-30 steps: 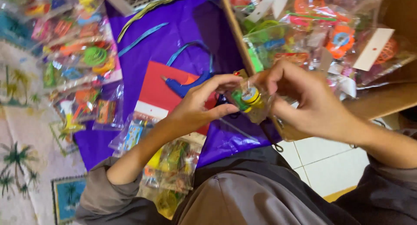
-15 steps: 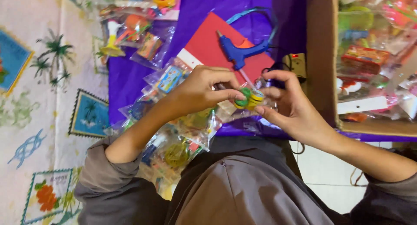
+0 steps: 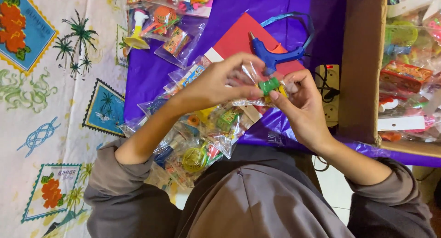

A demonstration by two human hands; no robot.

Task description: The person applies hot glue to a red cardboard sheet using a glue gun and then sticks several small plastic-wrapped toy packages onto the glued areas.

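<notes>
The clear plastic bag [image 3: 250, 89], pinched between the left hand [image 3: 220, 84] and right hand [image 3: 301, 105] above the purple sheet [image 3: 151, 72], now sits lower than before, its small green toy [image 3: 268, 85] gripped by both hands' fingertips.

One head-worn camera looks steeply down — close over the lap, both hands and the purple sheet [image 3: 151, 72] beyond.
</notes>
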